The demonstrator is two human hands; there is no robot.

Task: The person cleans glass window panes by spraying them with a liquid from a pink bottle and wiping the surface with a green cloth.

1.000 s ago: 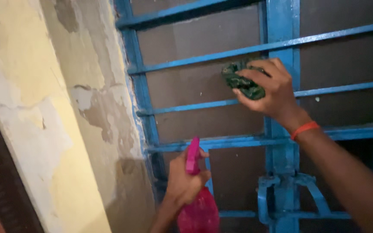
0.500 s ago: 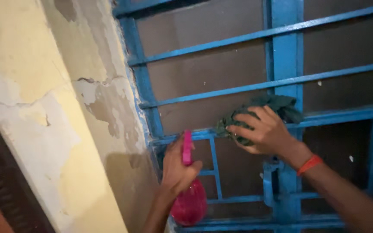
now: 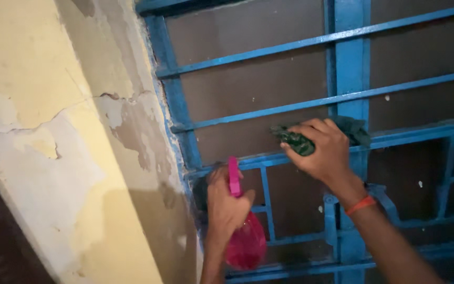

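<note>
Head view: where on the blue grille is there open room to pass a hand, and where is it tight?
Open: the wide bays between the horizontal bars above the right hand, left of the thick upright. A dark panel backs the grille, so hands can't go through. Tight: the lower left corner, where the left hand holds a pink spray bottle, and around the green cloth.

Blue-painted metal window grille [image 3: 269, 110] — horizontal bars, thick upright, dark brown panel [image 3: 248, 89] behind. Left, yellow plaster wall [image 3: 43, 79] cracked, peeling to grey patches — dim, warm light.
</note>
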